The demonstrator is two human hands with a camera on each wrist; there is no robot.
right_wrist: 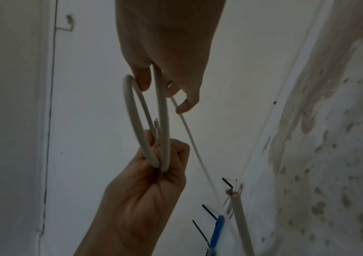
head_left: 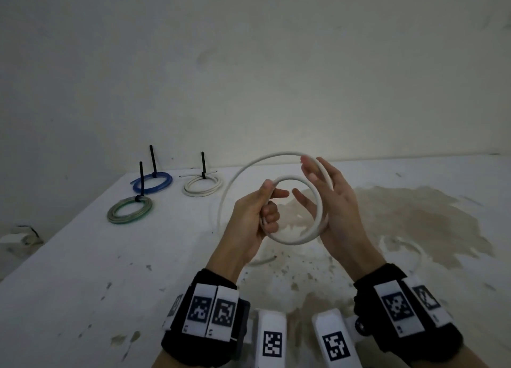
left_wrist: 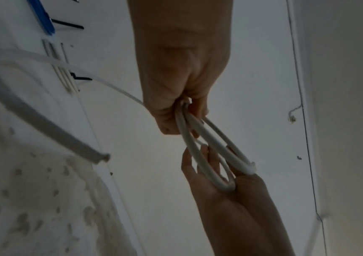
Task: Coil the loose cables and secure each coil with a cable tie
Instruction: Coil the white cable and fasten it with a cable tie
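White cable [head_left: 276, 171] held mid-air over the tabletop [head_left: 83, 271]. Left hand [head_left: 255, 215] has a curled grip pinching the gathered loops; right hand [head_left: 329, 199] is spread, fingers inside the coil. Looks light, stiff, springy: hold at the crossover or it'll unwind.
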